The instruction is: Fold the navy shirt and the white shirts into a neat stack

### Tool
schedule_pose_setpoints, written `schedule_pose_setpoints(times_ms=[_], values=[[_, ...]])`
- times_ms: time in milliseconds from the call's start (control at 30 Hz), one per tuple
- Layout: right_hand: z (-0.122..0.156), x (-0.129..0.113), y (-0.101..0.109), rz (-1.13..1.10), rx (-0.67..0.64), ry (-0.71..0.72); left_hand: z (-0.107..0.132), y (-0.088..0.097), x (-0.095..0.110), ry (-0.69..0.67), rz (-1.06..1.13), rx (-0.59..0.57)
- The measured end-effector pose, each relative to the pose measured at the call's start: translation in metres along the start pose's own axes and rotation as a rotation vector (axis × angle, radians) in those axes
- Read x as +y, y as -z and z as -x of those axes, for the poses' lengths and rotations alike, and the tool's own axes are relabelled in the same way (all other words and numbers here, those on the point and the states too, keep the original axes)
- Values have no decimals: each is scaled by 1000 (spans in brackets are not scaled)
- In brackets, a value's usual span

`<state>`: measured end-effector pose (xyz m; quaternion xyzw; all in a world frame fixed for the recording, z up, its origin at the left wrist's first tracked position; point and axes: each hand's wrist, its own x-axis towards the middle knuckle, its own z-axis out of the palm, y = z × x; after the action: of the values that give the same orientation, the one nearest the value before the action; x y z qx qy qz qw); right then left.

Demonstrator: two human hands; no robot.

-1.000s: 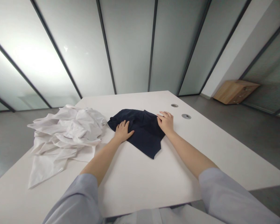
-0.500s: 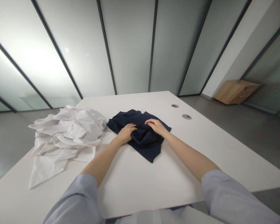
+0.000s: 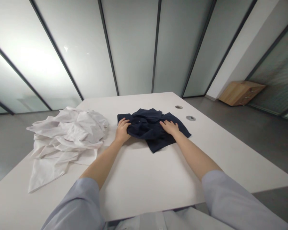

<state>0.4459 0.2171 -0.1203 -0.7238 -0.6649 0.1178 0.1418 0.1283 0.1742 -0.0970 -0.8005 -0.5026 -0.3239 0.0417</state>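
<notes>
A dark navy garment (image 3: 151, 127) lies bunched on the white table (image 3: 144, 185), a little beyond the middle. My left hand (image 3: 122, 130) rests on its left edge, fingers curled over the cloth. My right hand (image 3: 170, 127) lies flat on the right part of the garment with its fingers stretched out. Both forearms are bare below pale blue sleeves.
A heap of crumpled white cloth (image 3: 67, 137) covers the table's left side. Two round cable holes (image 3: 190, 118) sit at the far right of the table. Frosted glass walls stand behind, and a wooden cabinet (image 3: 241, 92) is on the floor at the right.
The garment has shifted to the right and away from me and is more bunched. My hands came together at its middle, then moved apart to its left and right sides.
</notes>
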Motion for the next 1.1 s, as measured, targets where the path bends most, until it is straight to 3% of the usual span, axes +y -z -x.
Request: schedule_pose_setpoints(times_ms=[67, 133, 233, 333, 400, 467, 667, 767, 833, 900, 967, 1100], values=[[-6, 18, 7, -39, 100, -140, -2, 0, -9, 151, -1, 87], [-9, 31, 10, -77, 178, -223, -3, 1, -12, 233, 26, 92], [-7, 36, 12, -79, 223, -265, -3, 2, -7, 229, 87, -63], [-3, 28, 11, -43, 183, -218, 0, 3, 7, 72, 141, -291], [-1, 19, 9, -15, 124, -125, 2, 1, 18, -43, 142, -410], [0, 8, 5, 7, 54, -8, 4, -1, 29, -95, 107, -449], [10, -30, -11, -125, -169, 420, 4, -6, 42, -145, -37, -214], [21, -47, -15, -355, -335, 711, 1, -6, 37, -223, -16, -326], [27, -56, -15, -486, -411, 811, -1, -7, 32, -253, 32, -419], [29, -58, -12, -596, -357, 787, -2, -10, 28, -245, 41, -469], [28, -52, -6, -732, -173, 681, -3, -12, 26, -209, 15, -478], [14, -19, 8, -971, 273, 273, -8, -3, 30, -149, -17, -422]])
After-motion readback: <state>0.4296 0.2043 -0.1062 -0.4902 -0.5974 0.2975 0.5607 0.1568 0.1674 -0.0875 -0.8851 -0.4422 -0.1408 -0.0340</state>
